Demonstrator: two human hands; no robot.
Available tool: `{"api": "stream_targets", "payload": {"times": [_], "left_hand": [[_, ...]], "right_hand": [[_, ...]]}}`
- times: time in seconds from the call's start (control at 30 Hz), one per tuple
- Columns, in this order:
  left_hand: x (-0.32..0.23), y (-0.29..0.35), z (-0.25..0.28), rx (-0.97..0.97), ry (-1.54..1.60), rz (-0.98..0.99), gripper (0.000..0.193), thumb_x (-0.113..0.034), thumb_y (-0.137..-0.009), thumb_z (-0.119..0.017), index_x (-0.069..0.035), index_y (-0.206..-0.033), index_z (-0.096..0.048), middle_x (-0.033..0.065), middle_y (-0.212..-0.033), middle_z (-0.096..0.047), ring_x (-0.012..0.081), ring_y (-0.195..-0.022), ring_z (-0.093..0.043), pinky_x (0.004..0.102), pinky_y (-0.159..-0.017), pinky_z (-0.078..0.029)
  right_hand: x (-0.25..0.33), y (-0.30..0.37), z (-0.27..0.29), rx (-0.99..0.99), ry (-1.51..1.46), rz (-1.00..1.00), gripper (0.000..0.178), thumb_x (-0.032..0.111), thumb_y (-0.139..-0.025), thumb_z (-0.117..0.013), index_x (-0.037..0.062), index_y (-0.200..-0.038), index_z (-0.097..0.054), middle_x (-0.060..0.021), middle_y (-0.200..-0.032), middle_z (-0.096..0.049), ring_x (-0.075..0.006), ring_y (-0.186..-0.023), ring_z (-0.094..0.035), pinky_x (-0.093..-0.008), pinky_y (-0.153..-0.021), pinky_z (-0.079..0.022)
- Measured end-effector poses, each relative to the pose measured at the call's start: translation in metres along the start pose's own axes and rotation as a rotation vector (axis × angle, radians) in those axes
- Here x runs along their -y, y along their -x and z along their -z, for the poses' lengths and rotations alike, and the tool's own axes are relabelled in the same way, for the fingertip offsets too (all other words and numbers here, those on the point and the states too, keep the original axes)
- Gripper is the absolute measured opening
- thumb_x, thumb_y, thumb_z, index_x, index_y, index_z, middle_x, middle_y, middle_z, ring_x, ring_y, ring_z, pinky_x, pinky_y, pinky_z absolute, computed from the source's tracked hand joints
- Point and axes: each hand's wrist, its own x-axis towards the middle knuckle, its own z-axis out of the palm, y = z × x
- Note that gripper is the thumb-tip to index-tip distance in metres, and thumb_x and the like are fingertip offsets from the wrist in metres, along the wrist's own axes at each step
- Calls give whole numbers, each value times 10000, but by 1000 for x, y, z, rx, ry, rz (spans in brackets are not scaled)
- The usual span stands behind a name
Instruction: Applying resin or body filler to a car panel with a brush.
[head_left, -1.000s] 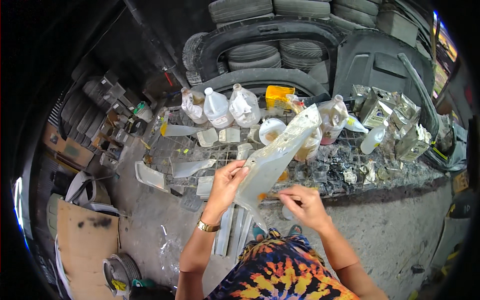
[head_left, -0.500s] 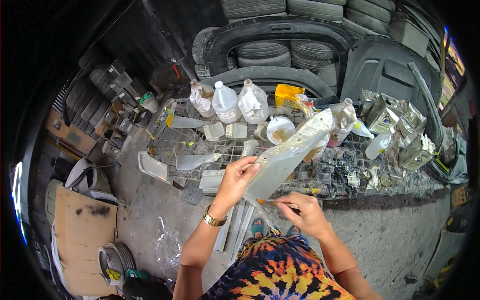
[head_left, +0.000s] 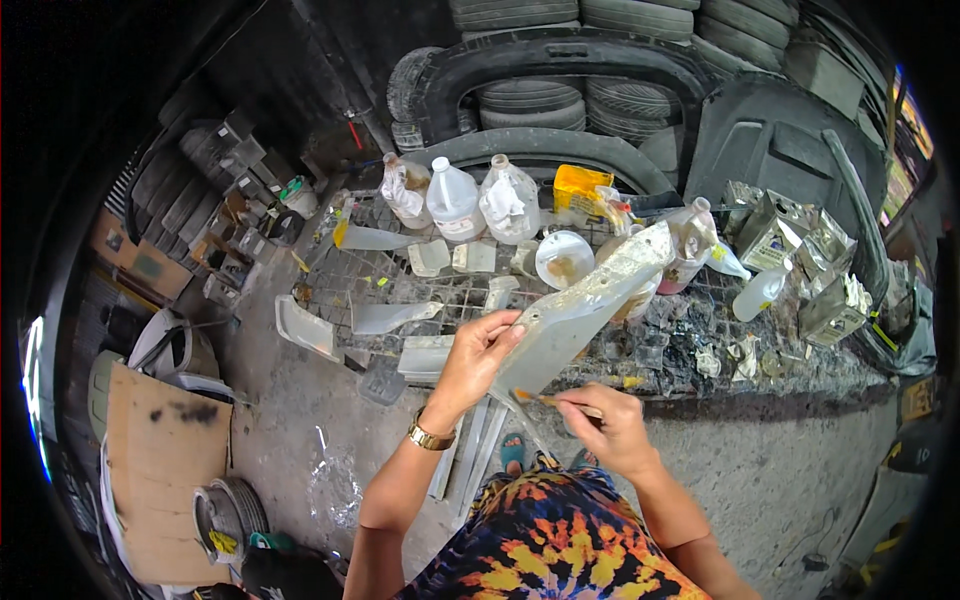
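Observation:
My left hand grips the left edge of a long grey moulded panel, its thumb on the upper face. The panel is tilted, its rough, whitish far end reaching up over the bench. In my right hand a small brush is pinched by its handle. The brush's brownish tip is at the panel's near corner; whether it touches the surface I cannot tell. Close to the panel's far side stands a white round tub with brown residue inside.
A stained grid-topped bench holds plastic jugs, a yellow container, metal cans, a squeeze bottle and several grey moulded pieces. Tyres are stacked behind. Cardboard leans at the left; long strips lie below the bench.
The brush and my right hand have shifted very slightly. My left hand keeps its hold on the panel, and the whole view has moved a little.

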Motion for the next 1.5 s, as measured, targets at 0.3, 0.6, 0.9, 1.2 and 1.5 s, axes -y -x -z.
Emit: {"api": "stream_targets", "payload": {"times": [0.3, 0.6, 0.9, 1.2, 1.5], "left_hand": [[1, 5, 3, -31, -38, 70, 276, -124, -927, -606, 61, -1133, -599, 50, -970, -676, 68, -864, -584, 222, -744, -471], [8, 3, 4, -15, -54, 45, 249, -136, -917, -624, 23, -1109, -624, 39, -969, -680, 60, -862, -591, 223, -765, -470], [11, 7, 4, -1, -62, 21, 269, -140, -923, -616, 28, -1132, -619, 42, -976, -681, 65, -864, -593, 225, -766, -472], [10, 8, 3, 47, -59, 14, 271, -142, -919, -624, 25, -1132, -620, 44, -962, -682, 66, -853, -595, 230, -760, -475], [11, 10, 1, 30, -70, 39, 272, -128, -918, -624, 28, -1142, -612, 53, -974, -680, 69, -870, -596, 237, -768, -482]], "right_hand": [[-6, -7, 27, -303, 212, -4, 92, -7, -823, -650, -2, -913, -665, -110, -709, -604, -188, -568, -580, -292, -522, -452], [4, 1, 5, -28, 7, 7, 112, -14, -823, -656, -13, -935, -663, -126, -786, -649, -196, -612, -623, -288, -547, -487], [-11, -2, -3, -150, 76, -88, 93, -2, -830, -650, -2, -921, -664, -113, -751, -628, -187, -588, -591, -283, -536, -459], [9, 11, 15, -199, 32, -49, 109, -7, -833, -646, -8, -940, -665, -97, -738, -630, -149, -590, -586, -258, -528, -449], [-4, -2, -22, 3, -61, -74, 114, 12, -828, -662, -2, -941, -665, -123, -772, -649, -217, -638, -638, -289, -565, -491]]}}
